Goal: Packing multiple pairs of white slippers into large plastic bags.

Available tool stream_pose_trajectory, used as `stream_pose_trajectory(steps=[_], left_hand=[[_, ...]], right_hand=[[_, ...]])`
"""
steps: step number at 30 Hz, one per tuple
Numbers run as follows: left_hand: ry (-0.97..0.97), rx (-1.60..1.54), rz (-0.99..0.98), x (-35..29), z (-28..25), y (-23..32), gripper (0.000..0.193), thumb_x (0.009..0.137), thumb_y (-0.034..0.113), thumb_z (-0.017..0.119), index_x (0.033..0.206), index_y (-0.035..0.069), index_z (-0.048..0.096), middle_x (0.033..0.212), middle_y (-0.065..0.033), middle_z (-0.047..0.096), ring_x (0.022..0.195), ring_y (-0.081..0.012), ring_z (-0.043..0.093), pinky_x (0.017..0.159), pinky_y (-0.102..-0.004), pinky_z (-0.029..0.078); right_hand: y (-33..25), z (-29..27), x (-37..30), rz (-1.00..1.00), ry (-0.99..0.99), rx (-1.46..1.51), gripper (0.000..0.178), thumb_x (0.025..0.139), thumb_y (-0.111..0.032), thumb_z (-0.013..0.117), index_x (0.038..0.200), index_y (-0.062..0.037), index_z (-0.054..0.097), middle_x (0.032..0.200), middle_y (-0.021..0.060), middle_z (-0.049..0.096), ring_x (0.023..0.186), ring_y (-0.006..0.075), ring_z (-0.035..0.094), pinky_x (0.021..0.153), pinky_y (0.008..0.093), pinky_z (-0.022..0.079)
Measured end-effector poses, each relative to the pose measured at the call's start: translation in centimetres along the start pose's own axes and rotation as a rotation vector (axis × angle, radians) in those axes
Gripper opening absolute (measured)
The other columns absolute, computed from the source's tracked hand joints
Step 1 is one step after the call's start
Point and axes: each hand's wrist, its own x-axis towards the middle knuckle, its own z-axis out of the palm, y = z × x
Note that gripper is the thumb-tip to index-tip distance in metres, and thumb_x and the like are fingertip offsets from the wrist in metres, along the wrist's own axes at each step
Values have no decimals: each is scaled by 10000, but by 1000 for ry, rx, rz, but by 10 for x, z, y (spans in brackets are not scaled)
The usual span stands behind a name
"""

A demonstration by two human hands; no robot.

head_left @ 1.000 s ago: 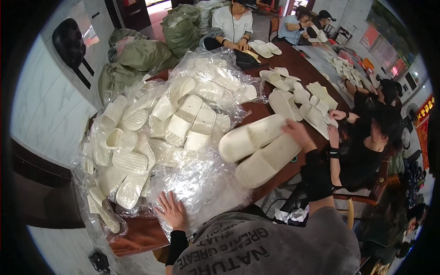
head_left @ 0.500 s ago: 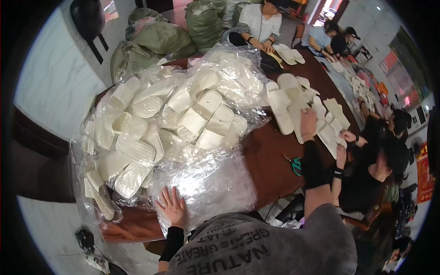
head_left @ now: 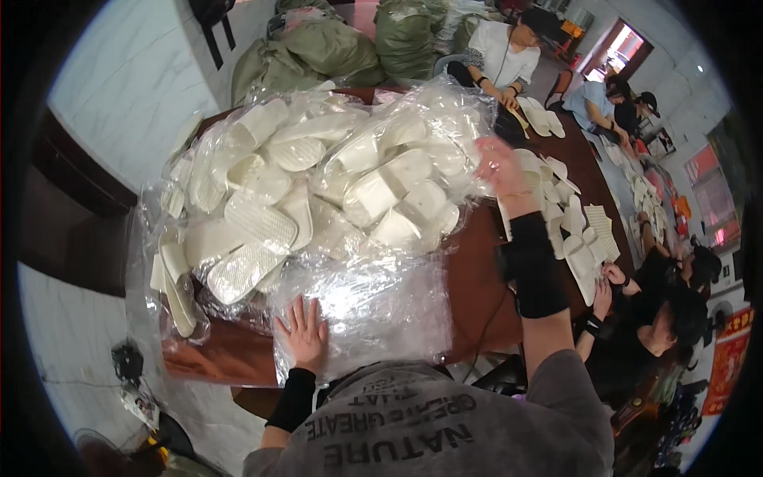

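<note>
My left hand lies flat with fingers spread on a stack of clear plastic bags at the table's near edge. My right hand is raised at the right edge of a large heap of cream slippers wrapped in clear plastic. Motion smears its fingers, so whether it holds anything does not show. Just to its right lie loose cream slippers, partly hidden behind my hand and forearm.
The table has a brown-red cover. A co-worker in black handles a loose slipper at the right. Another in white sits at the far side. Green sacks stand behind the heap; more people work at a far-right table.
My right hand has moved left from the loose slippers to the edge of the wrapped heap. My left hand stays flat on the bags. The head view has shifted slightly.
</note>
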Motion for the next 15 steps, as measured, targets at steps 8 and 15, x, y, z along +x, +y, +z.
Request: stream_pose_trajectory(steps=[8,15], left_hand=[[25,-4,0,0,4,-2,615,919,362,526,1489,240,331,1553,-100,270,1412,-353,259,1125,-644,36],[56,-10,24,-1,5,-1,614,933,362,519,1499,259,305,1568,-98,243,1428,-338,253,1122,-650,40]], right_hand=[[-145,76,-59,-307,-196,-78,195,954,-136,536,1106,-24,587,606,-60,384,528,56,434,669,275,535],[-200,93,-97,-427,-317,-98,257,976,-152,506,1182,-5,549,612,-70,362,595,61,456,744,307,526]])
